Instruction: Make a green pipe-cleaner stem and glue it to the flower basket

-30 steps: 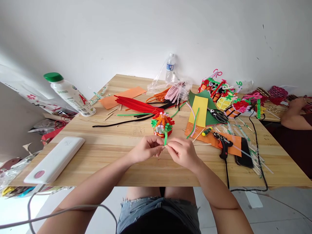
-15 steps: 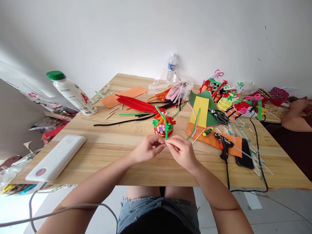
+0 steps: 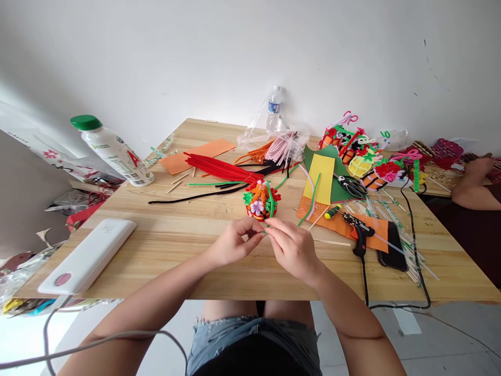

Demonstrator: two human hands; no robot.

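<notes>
My left hand (image 3: 234, 241) and my right hand (image 3: 291, 246) meet over the wooden table (image 3: 172, 235), fingertips pinched together on the lower end of a green pipe cleaner (image 3: 270, 204). The pipe cleaner rises from my fingers and curves over a small craft basket (image 3: 260, 199) of orange, red, green and pink pipe-cleaner flowers, which stands just beyond my hands. Both hands are closed on the stem.
Red, black, orange and pink pipe cleaners (image 3: 223, 168) lie behind the basket. A glue gun (image 3: 358, 230), phone (image 3: 392, 245), scissors (image 3: 350, 185), coloured sheets (image 3: 321, 178) and finished crafts (image 3: 364, 151) fill the right. A white case (image 3: 88, 256) and bottle (image 3: 111, 151) stand left. Another person's arm (image 3: 469, 188) rests far right.
The green pipe cleaner's free end stuck up and to the left half a second ago; now it bends down over the basket. My hands have barely shifted.
</notes>
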